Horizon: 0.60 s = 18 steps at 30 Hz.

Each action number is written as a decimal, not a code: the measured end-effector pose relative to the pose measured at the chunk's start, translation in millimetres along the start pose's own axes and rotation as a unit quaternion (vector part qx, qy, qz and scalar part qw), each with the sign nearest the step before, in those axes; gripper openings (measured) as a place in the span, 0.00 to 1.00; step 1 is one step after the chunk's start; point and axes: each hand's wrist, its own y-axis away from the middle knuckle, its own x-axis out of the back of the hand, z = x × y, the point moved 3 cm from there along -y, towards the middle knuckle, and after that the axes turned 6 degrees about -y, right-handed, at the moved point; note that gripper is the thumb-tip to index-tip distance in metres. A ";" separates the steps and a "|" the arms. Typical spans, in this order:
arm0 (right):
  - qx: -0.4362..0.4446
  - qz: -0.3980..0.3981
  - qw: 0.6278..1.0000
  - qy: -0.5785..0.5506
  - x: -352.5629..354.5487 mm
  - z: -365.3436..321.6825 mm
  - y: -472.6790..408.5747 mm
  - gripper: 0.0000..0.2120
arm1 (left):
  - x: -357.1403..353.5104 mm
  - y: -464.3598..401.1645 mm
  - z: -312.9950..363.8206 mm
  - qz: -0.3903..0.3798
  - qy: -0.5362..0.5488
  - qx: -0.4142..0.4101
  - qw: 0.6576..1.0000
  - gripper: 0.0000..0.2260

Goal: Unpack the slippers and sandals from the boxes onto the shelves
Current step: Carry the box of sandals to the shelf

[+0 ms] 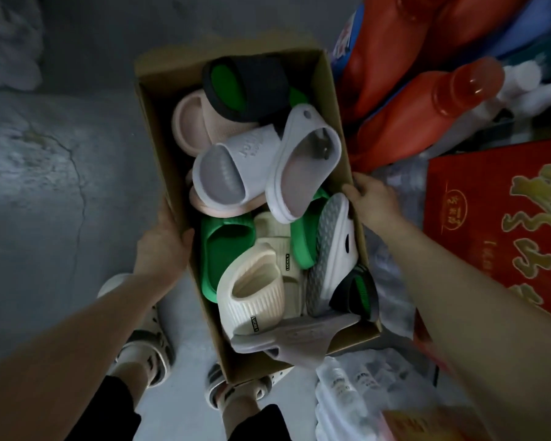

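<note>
Fingers of the left hand [163, 246] curl around the left wall of the one cardboard box [159, 148], thumb lying inside against the wall, the rest hidden outside it. Across from them, the right hand [374, 202] grips the right wall, thumb hooked over the rim, fingers out of sight behind the cardboard. Both forearms reach forward and down, bare, with the box held between them above a grey floor [61, 186].

Between the two thumbs lies a jumble of slippers; about eleven show, though overlap makes the count uncertain: two black-and-green, two green [223, 249], two cream ribbed [255, 291], two pink, roughly three pale grey or white [236, 167], one of them sole-up.

Beyond the right hand stand two red bottles [427, 119] and one red printed carton [497, 218].
</note>
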 end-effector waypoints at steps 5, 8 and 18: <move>0.030 0.008 0.998 0.057 -1.4 -5.5 4.2 0.09 | 5.0 1.3 -0.2 0.003 0.022 0.020 1.000 0.24; 0.029 0.011 0.997 0.077 -1.4 -10.6 20.1 0.08 | 16.1 12.8 -3.7 0.010 0.006 0.022 1.000 0.23; 0.068 -0.011 0.994 0.089 71.4 -78.7 110.4 0.08 | 94.2 101.9 -23.3 0.006 0.063 0.047 0.997 0.19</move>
